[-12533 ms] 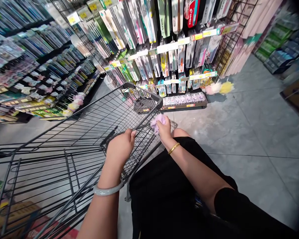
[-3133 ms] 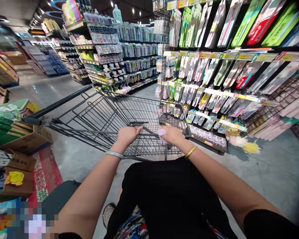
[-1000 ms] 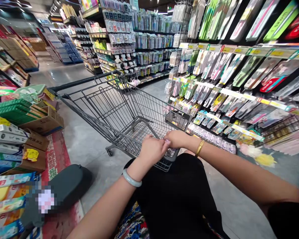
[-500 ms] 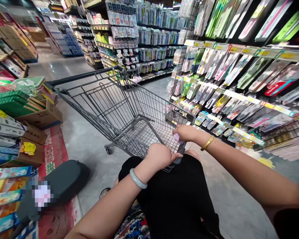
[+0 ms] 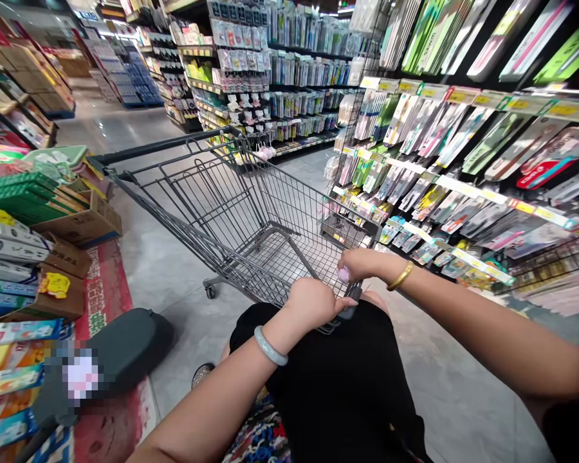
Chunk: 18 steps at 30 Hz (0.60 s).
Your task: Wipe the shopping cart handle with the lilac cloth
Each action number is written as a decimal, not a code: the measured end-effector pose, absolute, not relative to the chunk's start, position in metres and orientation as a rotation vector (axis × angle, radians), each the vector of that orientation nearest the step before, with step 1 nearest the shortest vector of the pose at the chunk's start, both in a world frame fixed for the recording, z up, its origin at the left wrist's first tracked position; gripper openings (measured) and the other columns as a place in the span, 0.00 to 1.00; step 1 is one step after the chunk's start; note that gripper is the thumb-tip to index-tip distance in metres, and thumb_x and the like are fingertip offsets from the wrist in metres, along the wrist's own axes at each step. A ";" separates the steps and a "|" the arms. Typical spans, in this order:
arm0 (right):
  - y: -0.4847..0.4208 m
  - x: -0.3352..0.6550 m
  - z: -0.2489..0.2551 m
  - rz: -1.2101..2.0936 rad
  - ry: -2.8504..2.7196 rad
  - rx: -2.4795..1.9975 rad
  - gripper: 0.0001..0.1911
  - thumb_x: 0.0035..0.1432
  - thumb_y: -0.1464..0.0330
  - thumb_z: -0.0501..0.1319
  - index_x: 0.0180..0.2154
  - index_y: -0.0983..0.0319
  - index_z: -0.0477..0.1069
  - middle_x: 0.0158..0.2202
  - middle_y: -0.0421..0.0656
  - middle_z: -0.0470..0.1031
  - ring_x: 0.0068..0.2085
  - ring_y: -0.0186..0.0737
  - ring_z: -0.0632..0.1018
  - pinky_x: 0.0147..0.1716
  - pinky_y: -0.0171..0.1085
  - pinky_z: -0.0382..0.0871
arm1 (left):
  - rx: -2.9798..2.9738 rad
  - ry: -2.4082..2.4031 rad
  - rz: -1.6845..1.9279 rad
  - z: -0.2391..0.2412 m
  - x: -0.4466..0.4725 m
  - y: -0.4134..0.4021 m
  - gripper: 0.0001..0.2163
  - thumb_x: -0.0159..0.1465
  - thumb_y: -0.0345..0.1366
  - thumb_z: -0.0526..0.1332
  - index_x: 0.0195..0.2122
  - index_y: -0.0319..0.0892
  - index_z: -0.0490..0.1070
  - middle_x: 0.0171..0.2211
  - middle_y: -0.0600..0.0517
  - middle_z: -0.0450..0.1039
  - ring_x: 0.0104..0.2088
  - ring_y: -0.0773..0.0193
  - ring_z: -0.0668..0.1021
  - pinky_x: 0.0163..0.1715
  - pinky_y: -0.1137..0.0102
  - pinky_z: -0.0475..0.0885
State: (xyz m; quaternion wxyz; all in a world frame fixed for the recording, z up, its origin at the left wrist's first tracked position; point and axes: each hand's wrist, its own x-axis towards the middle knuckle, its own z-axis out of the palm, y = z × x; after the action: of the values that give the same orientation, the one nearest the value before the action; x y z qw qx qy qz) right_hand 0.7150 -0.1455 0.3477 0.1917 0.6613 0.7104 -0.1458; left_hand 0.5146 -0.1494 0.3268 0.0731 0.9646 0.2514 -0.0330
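A grey wire shopping cart [image 5: 222,199] stands in the aisle in front of me, its basket bare. My left hand [image 5: 313,302], with a pale bangle on the wrist, is closed over the cart's near handle rail. My right hand [image 5: 364,263], with a gold bangle, is closed on a small lilac cloth [image 5: 342,274] and rests on the cart's rear right corner.
Racks of hanging toothbrush packs [image 5: 444,141] fill the right side down to floor level. Stacked cardboard boxes of goods [image 5: 53,238] and a red floor mat [image 5: 106,308] line the left. More shelves [image 5: 251,83] stand beyond the cart, and grey tiled floor runs between them.
Half a second ago the scene was almost the same. One second ago both hands met at the handle; since then the right hand has shifted to the cart's right corner and the left hand has settled lower.
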 end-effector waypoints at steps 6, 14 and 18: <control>-0.131 0.734 0.354 0.038 1.841 2.066 0.16 0.60 0.72 0.54 0.46 0.65 0.76 0.48 0.59 0.71 0.45 0.51 0.75 0.39 0.41 0.66 | 2.901 0.740 -0.085 0.329 0.517 -0.148 0.41 0.64 0.64 0.34 0.24 0.39 0.78 0.22 0.41 0.74 0.27 0.52 0.79 0.26 0.65 0.65; -0.174 0.712 0.353 -0.312 2.350 1.668 0.12 0.59 0.70 0.60 0.42 0.51 0.77 0.42 0.43 0.73 0.42 0.40 0.74 0.42 0.35 0.61 | 2.916 0.732 -0.071 0.326 0.514 -0.149 0.41 0.64 0.63 0.35 0.26 0.37 0.79 0.22 0.40 0.74 0.29 0.54 0.79 0.28 0.67 0.65; -0.174 0.731 0.351 -0.009 2.278 1.998 0.19 0.63 0.71 0.54 0.54 0.55 0.70 0.50 0.49 0.70 0.47 0.44 0.71 0.46 0.38 0.60 | 2.919 0.734 -0.061 0.327 0.516 -0.148 0.40 0.65 0.62 0.36 0.26 0.37 0.79 0.22 0.40 0.74 0.29 0.53 0.79 0.28 0.67 0.65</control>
State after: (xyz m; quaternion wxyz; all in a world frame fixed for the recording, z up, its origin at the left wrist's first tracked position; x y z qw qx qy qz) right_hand 0.7313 -0.1741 0.3507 0.0559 0.6584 0.7506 -0.0029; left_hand 0.5163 -0.1483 0.3272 0.0654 0.9675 0.2434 -0.0201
